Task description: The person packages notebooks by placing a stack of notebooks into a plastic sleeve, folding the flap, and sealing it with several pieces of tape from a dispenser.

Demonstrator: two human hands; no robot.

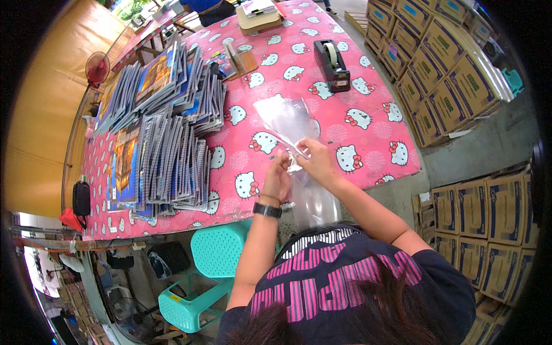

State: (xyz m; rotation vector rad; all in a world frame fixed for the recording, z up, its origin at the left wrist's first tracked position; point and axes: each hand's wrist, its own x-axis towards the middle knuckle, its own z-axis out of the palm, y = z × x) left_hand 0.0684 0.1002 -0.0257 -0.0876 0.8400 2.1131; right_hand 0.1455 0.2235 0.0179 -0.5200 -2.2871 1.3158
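**Both hands pinch a clear plastic bag over the pink table**

The left hand is curled narrow, thumb and fingertips pressed together on the near edge of a clear plastic bag. A dark watch sits on that wrist. The right hand is also closed to a pinch, its fingers gripping the same bag just beside the left hand, so the two hands almost touch at the bag's crumpled middle.

The bag is thin, see-through and glossy, with creases catching the light. One part fans out flat away from the hands across the table; another clear length hangs down past the table edge toward the person's lap. Whether these are one bag or several sheets cannot be told.

The bag lies on a table covered in a pink cloth printed with white cartoon cats. To the left of the hands, well apart from the bag, stand slanting stacks of spiral notebooks. Farther up the table sits a black tape dispenser. A teal plastic stool stands under the table's near edge, and brown cardboard cartons are stacked on the floor to the right.
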